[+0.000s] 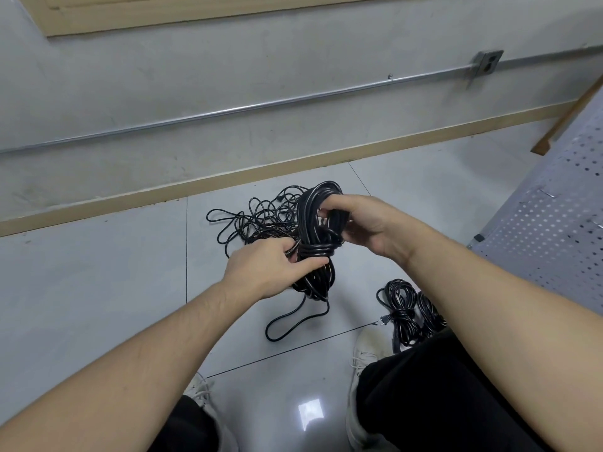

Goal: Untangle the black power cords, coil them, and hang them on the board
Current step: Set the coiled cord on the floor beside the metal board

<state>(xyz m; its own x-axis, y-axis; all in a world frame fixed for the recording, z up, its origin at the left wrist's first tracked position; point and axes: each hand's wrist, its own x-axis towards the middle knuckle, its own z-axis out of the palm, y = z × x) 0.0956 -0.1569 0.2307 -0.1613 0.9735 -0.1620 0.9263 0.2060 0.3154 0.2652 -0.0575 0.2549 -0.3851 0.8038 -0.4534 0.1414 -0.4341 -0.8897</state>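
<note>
A thick coil of black power cord (315, 223) is held up over the floor, wound round its middle with turns of its own cord. My right hand (368, 223) grips the coil's upper loop, fingers curled through it. My left hand (274, 269) pinches the cord end at the wrapped middle. A loose tail (287, 324) hangs from the coil to the floor. Behind it lies a tangled pile of black cords (257, 220). Two coiled, tied cords (408, 308) lie by my right foot. The perforated board (561, 223) stands at the right.
I stand on grey floor tiles (98, 272) near a grey wall with a metal conduit (228, 109) and an outlet box (487, 62). My white shoes (365, 350) and dark trousers fill the bottom. A wooden strip (567, 115) leans at the right.
</note>
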